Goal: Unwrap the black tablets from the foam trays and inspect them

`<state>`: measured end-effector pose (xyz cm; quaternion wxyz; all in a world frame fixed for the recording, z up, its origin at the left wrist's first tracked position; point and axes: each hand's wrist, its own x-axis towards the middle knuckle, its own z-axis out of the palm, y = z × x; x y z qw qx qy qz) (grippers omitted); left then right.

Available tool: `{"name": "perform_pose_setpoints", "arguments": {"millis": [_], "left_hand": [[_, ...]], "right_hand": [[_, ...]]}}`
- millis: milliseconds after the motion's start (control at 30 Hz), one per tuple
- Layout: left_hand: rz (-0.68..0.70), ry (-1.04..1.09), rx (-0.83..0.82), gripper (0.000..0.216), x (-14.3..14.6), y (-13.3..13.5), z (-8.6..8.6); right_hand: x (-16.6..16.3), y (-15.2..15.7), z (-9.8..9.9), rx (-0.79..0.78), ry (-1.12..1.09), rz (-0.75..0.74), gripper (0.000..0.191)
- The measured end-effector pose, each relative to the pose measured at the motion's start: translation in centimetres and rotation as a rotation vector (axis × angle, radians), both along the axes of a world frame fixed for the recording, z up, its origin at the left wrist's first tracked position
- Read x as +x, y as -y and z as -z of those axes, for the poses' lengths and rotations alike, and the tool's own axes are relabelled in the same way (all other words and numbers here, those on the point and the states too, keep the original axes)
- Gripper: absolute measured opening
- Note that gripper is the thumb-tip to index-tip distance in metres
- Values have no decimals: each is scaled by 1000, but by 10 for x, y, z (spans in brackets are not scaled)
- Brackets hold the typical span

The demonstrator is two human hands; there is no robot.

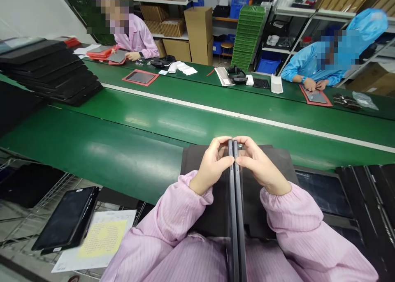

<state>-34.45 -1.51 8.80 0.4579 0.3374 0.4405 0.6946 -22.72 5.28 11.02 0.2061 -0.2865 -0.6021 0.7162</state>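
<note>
The left hand point(212, 165) and right hand point(261, 167) are pinching two dark tablets point(236, 208) together, held on edge above the black mat point(277, 158) at the near side of the green conveyor belt point(154, 121). Fingertips are pressing inward from both sides near the top end, probably keeping the pair flush and steady. Another tablet point(66, 218) is lying flat at lower left.

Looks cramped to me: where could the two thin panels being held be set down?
The green belt is bare between the stack of black trays and the dark mat, up to the white line. Crowded: the dark trays on the right, and the wire rack lower left with a tablet and paper sheet.
</note>
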Motion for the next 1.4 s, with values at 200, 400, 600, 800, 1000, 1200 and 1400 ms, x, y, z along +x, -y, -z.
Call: {"name": "perform_pose_setpoints", "arguments": {"millis": [200,400,600,800,1000,1200,1400], "left_hand": [[53,-15,60,52,-2,3,7],[75,-35,75,54,-2,5,14],[36,-132,78,53,-5,0,12],[-191,-417,208,55,31,52,34],[-150,-552,456,49,56,84,72],[-271,-691,561,47,43,44,6],[-199,-455,250,45,34,17,-41]], "right_hand": [[5,2,-1,56,31,-38,52],[8,5,0,96,19,5,57],[6,7,-1,144,19,54,58],[30,59,9,610,29,114,58],[42,112,56,813,-262,294,46],[11,88,14,679,-350,524,37],[-15,53,-28,273,-427,557,29]]}}
